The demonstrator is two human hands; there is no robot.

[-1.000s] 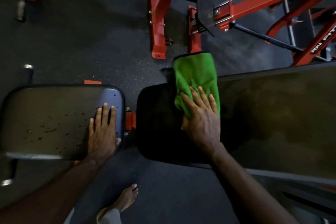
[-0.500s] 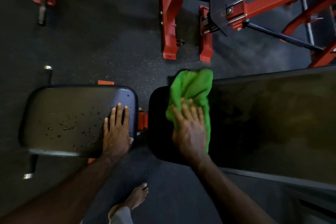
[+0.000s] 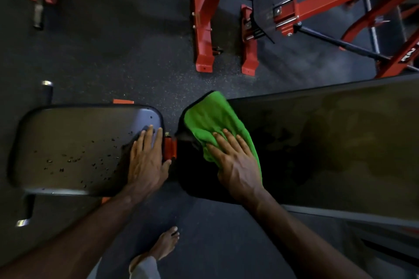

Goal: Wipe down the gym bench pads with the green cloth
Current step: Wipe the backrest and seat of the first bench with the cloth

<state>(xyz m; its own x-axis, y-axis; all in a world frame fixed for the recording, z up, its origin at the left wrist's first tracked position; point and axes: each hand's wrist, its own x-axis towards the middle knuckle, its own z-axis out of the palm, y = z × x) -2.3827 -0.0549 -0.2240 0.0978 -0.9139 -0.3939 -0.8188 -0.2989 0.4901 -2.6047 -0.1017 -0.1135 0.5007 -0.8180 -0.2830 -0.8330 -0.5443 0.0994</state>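
Four straight fingers of our right hand [image 3: 238, 165] lie close together, pressing flat on the green cloth [image 3: 215, 124] at the long back pad [image 3: 328, 142]'s left end, while our left hand [image 3: 146, 163] rests flat, fingers together, on the seat pad [image 3: 74, 149] at nine o'clock. We judge the bunched cloth could slip off that edge toward the red hinge [image 3: 170, 148], and dark specks at eight o'clock may get missed or smeared.

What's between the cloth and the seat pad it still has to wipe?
The left hand lies flat on the seat pad's near end, beside the gap and red bracket. The green cloth, pressed under the right hand, meets those first.
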